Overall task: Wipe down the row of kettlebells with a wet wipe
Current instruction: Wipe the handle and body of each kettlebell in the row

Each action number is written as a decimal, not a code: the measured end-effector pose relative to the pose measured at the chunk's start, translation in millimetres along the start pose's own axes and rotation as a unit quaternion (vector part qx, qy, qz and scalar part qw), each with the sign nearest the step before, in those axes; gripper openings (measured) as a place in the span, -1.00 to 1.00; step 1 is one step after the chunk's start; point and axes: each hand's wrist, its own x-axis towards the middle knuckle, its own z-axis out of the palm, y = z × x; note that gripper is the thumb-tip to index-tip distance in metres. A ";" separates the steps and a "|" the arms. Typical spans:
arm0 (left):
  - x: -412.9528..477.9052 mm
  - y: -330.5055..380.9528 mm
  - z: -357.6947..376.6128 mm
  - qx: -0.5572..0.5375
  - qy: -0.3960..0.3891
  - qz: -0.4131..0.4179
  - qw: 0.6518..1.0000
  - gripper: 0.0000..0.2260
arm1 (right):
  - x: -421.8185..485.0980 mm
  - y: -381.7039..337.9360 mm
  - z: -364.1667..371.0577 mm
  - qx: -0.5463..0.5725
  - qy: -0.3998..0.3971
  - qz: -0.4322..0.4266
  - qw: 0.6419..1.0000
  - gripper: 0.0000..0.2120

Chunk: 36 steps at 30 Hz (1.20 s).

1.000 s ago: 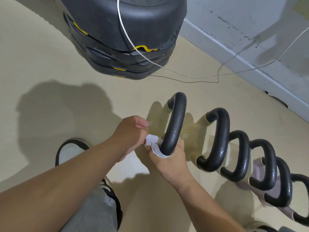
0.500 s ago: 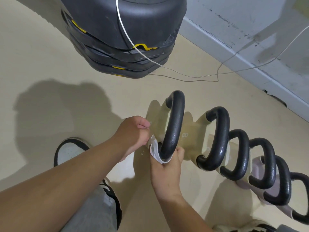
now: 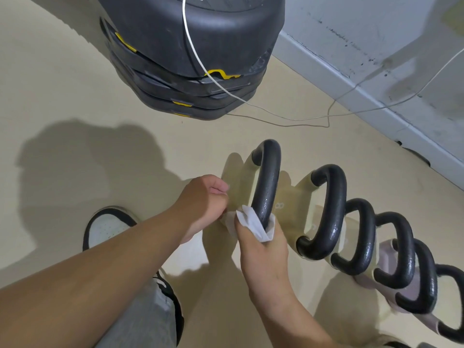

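One black stacked base (image 3: 175, 33) at top, six kettlebells (image 3: 368, 237) in a floor row, right hand (image 3: 263, 262) pinching one wet wipe (image 3: 252, 222) round the first handle (image 3: 270, 182) (low end), left hand (image 3: 200, 199) curled beside it, grip unclear.

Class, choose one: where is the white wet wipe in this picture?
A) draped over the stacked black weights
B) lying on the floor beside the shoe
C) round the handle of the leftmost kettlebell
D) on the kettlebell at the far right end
C: the wet wipe is bunched round the low end of the leftmost kettlebell's handle, gripped there by the right hand.
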 end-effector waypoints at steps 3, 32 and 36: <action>1.1 -1.0 1.2 -0.004 0.000 0.002 1.000 -0.76 | 7.7 -15.4 3.1 -0.054 0.018 -0.012 0.998 -0.84; 17.2 3.0 11.8 0.056 -0.010 0.046 0.997 -0.77 | 137.9 -140.8 25.0 -0.538 -0.051 -0.001 0.841 -0.81; 17.1 2.8 11.5 0.065 -0.017 0.056 0.996 -0.78 | 108.1 -105.4 15.7 -0.383 0.023 -0.043 0.922 -0.89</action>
